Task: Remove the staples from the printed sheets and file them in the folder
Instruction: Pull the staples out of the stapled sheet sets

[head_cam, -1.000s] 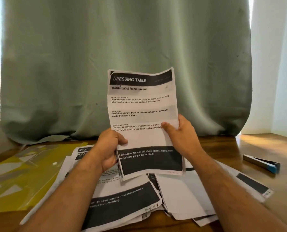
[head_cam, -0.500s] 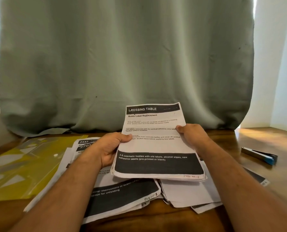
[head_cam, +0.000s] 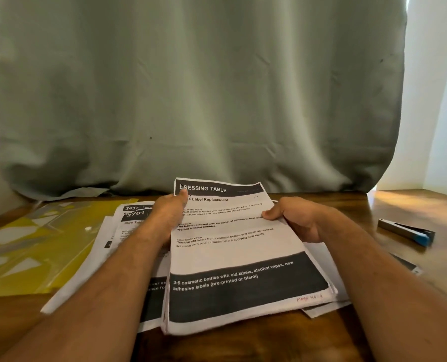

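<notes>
Gripping the stapled sheets (head_cam: 233,257) at their right edge, the right hand (head_cam: 298,220) curls its fingers beneath the paper, thumb on top. The left hand (head_cam: 165,218) lies along the left edge, one finger stretched to the top-left corner over the heading; its other fingers are hidden. The sheets rest low on a spread of loose sheets (head_cam: 128,220) on the table (head_cam: 413,205). The yellow folder (head_cam: 34,246) lies left, the staple remover (head_cam: 407,232) right, bare wood around it.
</notes>
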Action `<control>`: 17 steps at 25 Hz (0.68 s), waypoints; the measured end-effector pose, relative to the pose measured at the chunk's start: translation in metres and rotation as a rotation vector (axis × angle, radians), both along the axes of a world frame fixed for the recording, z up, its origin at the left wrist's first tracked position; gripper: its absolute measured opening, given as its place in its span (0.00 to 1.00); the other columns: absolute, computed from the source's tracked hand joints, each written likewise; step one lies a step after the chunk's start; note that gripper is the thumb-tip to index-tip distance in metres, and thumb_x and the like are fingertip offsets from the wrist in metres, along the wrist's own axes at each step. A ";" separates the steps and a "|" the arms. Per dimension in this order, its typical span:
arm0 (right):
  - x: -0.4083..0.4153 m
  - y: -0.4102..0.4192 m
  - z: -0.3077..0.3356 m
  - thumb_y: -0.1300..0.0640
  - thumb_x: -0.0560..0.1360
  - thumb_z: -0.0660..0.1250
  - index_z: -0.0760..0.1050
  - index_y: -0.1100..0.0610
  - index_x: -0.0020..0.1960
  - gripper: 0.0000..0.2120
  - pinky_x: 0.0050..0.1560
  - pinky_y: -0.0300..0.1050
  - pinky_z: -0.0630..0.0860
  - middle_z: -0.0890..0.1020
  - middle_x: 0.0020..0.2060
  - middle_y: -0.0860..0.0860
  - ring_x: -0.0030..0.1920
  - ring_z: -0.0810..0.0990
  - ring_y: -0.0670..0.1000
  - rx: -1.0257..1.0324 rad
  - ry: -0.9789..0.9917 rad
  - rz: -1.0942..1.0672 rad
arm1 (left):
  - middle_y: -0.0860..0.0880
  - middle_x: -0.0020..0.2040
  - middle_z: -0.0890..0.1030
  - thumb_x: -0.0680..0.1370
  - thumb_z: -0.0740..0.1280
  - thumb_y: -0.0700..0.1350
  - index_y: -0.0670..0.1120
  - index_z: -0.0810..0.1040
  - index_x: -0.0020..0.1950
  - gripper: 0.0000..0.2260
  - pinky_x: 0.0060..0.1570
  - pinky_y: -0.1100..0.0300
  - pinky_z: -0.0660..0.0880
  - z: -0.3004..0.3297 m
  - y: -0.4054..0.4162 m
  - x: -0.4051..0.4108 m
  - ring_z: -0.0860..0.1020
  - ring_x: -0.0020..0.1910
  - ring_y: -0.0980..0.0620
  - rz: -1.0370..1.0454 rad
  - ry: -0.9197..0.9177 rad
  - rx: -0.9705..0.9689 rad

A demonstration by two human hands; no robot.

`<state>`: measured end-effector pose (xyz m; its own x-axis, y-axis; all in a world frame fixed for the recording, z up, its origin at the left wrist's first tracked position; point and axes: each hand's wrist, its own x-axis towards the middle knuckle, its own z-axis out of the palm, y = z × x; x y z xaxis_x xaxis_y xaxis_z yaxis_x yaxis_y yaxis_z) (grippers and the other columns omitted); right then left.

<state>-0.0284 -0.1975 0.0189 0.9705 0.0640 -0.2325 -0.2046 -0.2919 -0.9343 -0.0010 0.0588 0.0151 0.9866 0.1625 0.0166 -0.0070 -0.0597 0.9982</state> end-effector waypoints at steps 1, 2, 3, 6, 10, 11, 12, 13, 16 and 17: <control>0.000 0.000 0.000 0.59 0.77 0.64 0.77 0.58 0.63 0.15 0.66 0.59 0.74 0.85 0.52 0.57 0.56 0.84 0.58 -0.014 0.009 0.006 | 0.45 0.45 0.85 0.84 0.62 0.54 0.43 0.80 0.57 0.16 0.47 0.53 0.80 0.000 0.001 0.002 0.83 0.44 0.45 0.008 -0.006 0.011; 0.000 0.000 0.000 0.59 0.77 0.64 0.77 0.58 0.62 0.14 0.66 0.59 0.74 0.85 0.53 0.57 0.56 0.84 0.58 -0.020 0.017 0.016 | 0.46 0.43 0.84 0.84 0.61 0.54 0.42 0.80 0.57 0.16 0.42 0.56 0.78 0.000 0.002 0.003 0.82 0.41 0.46 0.016 -0.012 0.017; -0.001 0.000 0.000 0.59 0.78 0.65 0.77 0.58 0.62 0.14 0.66 0.59 0.74 0.85 0.53 0.57 0.56 0.84 0.58 -0.011 0.022 0.032 | 0.47 0.42 0.83 0.84 0.61 0.53 0.42 0.80 0.58 0.15 0.37 0.60 0.75 0.000 0.004 0.003 0.81 0.38 0.49 0.017 -0.016 0.028; -0.001 0.002 -0.001 0.55 0.79 0.66 0.78 0.59 0.61 0.13 0.62 0.59 0.77 0.86 0.52 0.57 0.54 0.84 0.58 0.044 -0.055 0.014 | 0.49 0.40 0.81 0.85 0.61 0.52 0.44 0.79 0.58 0.14 0.30 0.61 0.69 -0.003 0.004 0.003 0.78 0.35 0.52 0.013 -0.011 0.078; 0.007 0.011 0.000 0.49 0.80 0.64 0.78 0.60 0.51 0.14 0.53 0.58 0.81 0.86 0.48 0.59 0.46 0.85 0.60 0.098 -0.314 -0.261 | 0.48 0.38 0.84 0.84 0.62 0.53 0.44 0.80 0.57 0.14 0.30 0.61 0.73 -0.002 -0.004 -0.003 0.82 0.33 0.51 -0.097 0.028 0.102; 0.009 0.010 0.000 0.48 0.80 0.64 0.77 0.59 0.48 0.14 0.51 0.56 0.81 0.85 0.47 0.59 0.44 0.84 0.59 0.040 -0.362 -0.311 | 0.47 0.36 0.84 0.84 0.62 0.53 0.43 0.80 0.56 0.14 0.29 0.62 0.76 -0.002 -0.007 -0.004 0.83 0.31 0.50 -0.123 0.046 0.052; 0.011 0.008 -0.001 0.49 0.81 0.63 0.76 0.57 0.46 0.13 0.46 0.51 0.80 0.83 0.46 0.58 0.40 0.82 0.56 -0.013 -0.407 -0.329 | 0.46 0.35 0.85 0.84 0.62 0.53 0.43 0.79 0.55 0.14 0.27 0.60 0.78 -0.003 -0.009 -0.005 0.83 0.29 0.49 -0.133 0.056 -0.020; 0.011 0.005 -0.002 0.50 0.81 0.63 0.74 0.55 0.44 0.10 0.41 0.46 0.77 0.81 0.45 0.55 0.37 0.79 0.52 -0.033 -0.439 -0.326 | 0.45 0.37 0.86 0.84 0.62 0.52 0.42 0.80 0.55 0.14 0.29 0.58 0.80 -0.005 -0.010 -0.003 0.84 0.31 0.48 -0.133 0.053 -0.110; 0.010 -0.002 -0.005 0.53 0.80 0.63 0.72 0.50 0.42 0.08 0.35 0.39 0.72 0.76 0.41 0.49 0.35 0.74 0.45 0.009 -0.440 -0.262 | 0.43 0.43 0.86 0.84 0.61 0.46 0.44 0.81 0.59 0.11 0.33 0.50 0.83 -0.007 -0.012 0.003 0.85 0.36 0.46 -0.130 -0.043 -0.399; 0.011 -0.004 -0.006 0.53 0.80 0.63 0.72 0.50 0.42 0.09 0.32 0.37 0.73 0.76 0.40 0.48 0.33 0.75 0.45 0.011 -0.434 -0.257 | 0.43 0.43 0.86 0.84 0.61 0.44 0.45 0.81 0.58 0.10 0.31 0.51 0.82 -0.007 -0.011 0.004 0.85 0.35 0.46 -0.126 -0.085 -0.432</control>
